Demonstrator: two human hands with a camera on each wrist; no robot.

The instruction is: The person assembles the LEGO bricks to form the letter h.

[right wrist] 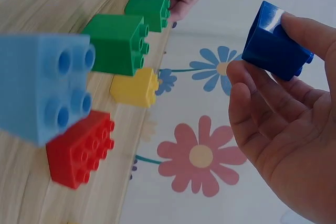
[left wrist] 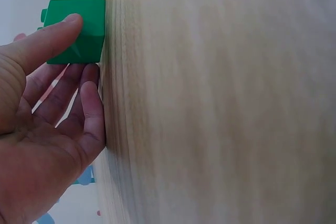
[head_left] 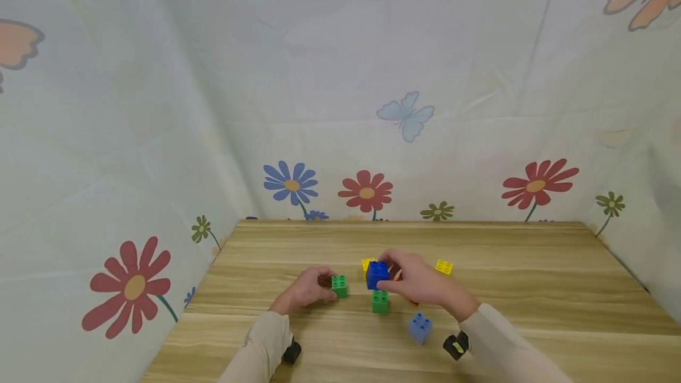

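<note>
My right hand [head_left: 422, 281] holds a dark blue toy brick [head_left: 377, 275] between thumb and fingers. In the right wrist view the brick hangs clear of the table, its studs turned toward the palm. On the table at left, my left hand [head_left: 308, 288] pinches a green brick [head_left: 339, 286], with the thumb flat on its near face in the left wrist view. A second green brick [head_left: 380, 302] stands just below the blue one in the head view. Behind it is a yellow brick [head_left: 367, 265], partly covered. A red brick [right wrist: 81, 150] lies mostly hidden under my right hand in the head view.
A light blue brick [head_left: 420, 328] stands near my right wrist. Farther back at right lies another yellow brick [head_left: 444, 266]. Black wrist devices [head_left: 456, 346] sit at both sleeves. The wooden table [head_left: 532, 288] ends at a flower-printed cloth [head_left: 330, 75].
</note>
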